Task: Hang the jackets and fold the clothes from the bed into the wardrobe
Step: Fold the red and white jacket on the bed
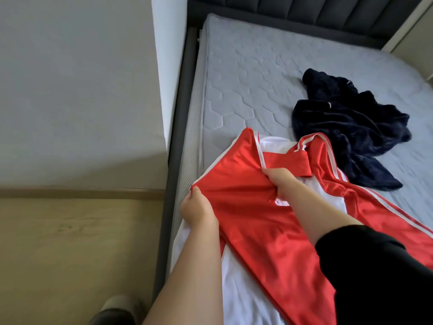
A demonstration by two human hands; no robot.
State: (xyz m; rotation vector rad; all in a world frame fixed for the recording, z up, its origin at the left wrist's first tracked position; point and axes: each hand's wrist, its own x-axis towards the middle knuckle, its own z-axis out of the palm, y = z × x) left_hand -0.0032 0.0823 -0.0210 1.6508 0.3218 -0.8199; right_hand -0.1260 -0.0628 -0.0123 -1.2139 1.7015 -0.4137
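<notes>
A pale wall (77,90) meets a wood-look floor (70,242), where a slippered foot (117,309) stands.

Garments on the bed (253,90): two were counted.
- One red and white jersey (255,219), spread at the near edge.
- One dark navy garment (351,127), crumpled further back.

Hands: two were recorded, one left hand (198,208) and one right hand (282,180).

Bed: one was listed, with one padded headboard (316,12).

Footwear: one shoe (117,308) was noted on the floor (70,242).

jersey (253,207) red, white stripes | garment (351,127) navy | mattress (246,78) grey hexagon-quilted
</notes>
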